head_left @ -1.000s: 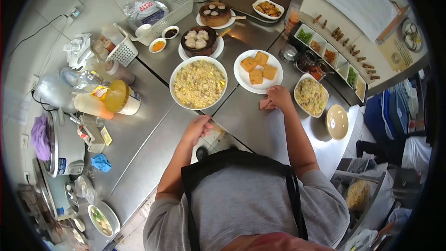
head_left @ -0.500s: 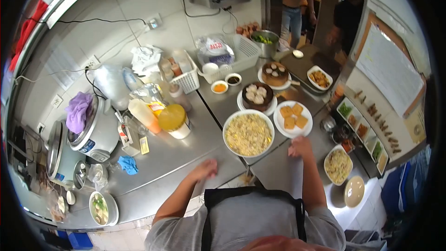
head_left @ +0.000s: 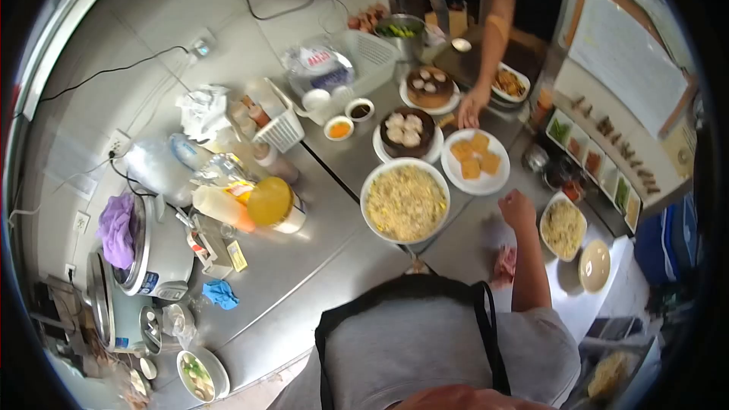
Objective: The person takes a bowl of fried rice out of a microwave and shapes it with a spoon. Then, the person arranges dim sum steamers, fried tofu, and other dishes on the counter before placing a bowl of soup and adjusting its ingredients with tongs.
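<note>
My right hand (head_left: pixel 517 209) is closed, above the steel counter between the white plate of golden squares (head_left: pixel 453 175) and the smaller bowl of fried rice (head_left: pixel 563 229). Whether its curled fingers hold anything is hidden. A blurred pinkish cloth (head_left: pixel 505 264) lies beside my right forearm. My left hand is out of view. The large bowl of fried rice (head_left: pixel 405 201) stands left of the plate. Another person's hand (head_left: pixel 474 106) reaches down at the plate's far edge, beside a steamer of dumplings (head_left: pixel 407 133).
Behind are a second steamer (head_left: pixel 430 87), sauce dishes (head_left: pixel 339 128) and a basket (head_left: pixel 372 61). Bottles and a yellow-lidded tub (head_left: pixel 271 201) stand left, beyond a blue cloth (head_left: pixel 220 294). A condiment tray (head_left: pixel 592 163) and an empty bowl (head_left: pixel 594 266) are at right.
The other person's arm has reached in over the counter to the plate. My left hand has gone out of view. The pinkish cloth now lies apart from my right hand. The camera view has shifted.
</note>
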### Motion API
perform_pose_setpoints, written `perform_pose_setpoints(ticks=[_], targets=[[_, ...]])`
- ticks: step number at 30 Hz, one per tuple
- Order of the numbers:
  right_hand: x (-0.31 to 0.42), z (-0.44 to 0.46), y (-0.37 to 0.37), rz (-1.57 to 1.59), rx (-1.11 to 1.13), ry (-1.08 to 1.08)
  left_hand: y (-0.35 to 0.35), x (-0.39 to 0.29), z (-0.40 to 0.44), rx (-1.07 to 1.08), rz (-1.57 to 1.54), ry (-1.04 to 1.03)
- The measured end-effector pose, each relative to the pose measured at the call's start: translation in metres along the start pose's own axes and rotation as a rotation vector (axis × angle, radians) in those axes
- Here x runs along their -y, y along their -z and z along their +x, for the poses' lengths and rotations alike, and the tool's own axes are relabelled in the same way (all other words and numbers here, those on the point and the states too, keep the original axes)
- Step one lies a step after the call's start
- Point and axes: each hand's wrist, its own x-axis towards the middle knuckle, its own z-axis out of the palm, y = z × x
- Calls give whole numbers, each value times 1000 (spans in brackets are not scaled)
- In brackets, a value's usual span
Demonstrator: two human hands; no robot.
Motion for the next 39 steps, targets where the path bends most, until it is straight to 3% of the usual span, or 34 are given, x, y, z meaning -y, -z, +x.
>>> perform_pose_setpoints(ticks=[4, 8, 13, 15, 16, 18, 19, 22, 23, 25, 26, 29, 33, 36, 38, 39], targets=[[26, -10, 8, 23, 486, 159, -9, -16, 2, 55, 93, -1], [12, -32, 0, 102, 595, 371, -17, -42, -5, 148, 268, 28], [-7, -44, -2, 43, 988, 554, -31, -94, -34, 350, 620, 123], [4, -54, 13, 49, 1089, 337, -39, -129, -52, 487, 837, 148], [8, -56, 17, 55, 1135, 227, -41, -156, -62, 557, 948, 84], [-20, -56, -8, 77, 1080, 273, -51, -233, -85, 588, 1119, -151], [-32, -59, -22, 86, 1057, 295, -56, -283, -93, 340, 830, -251], [-37, -61, -45, 98, 842, 436, -96, -430, -143, -172, 804, -970], [-24, -61, -44, 308, 890, 259, -101, -480, -137, -205, 669, -1325], [21, -69, -40, 721, 947, -111, -165, -531, -211, -350, 607, -1474], [33, -69, -47, 845, 977, -107, -172, -569, -219, -344, 544, -1604], [57, -60, -82, 1232, 1020, -218, -215, -633, -262, -474, 319, -1754], [93, -57, -70, 1456, 851, -549, -246, -706, -284, -383, -8, -1888], [115, -52, -40, 1118, 831, -533, -262, -739, -286, -386, -145, -1989], [84, -57, -106, 1167, 594, -274, -264, -752, -287, -286, -185, -2051], [70, -58, -138, 1181, 475, -154, -215, -835, -280, -154, -22, -2041]])
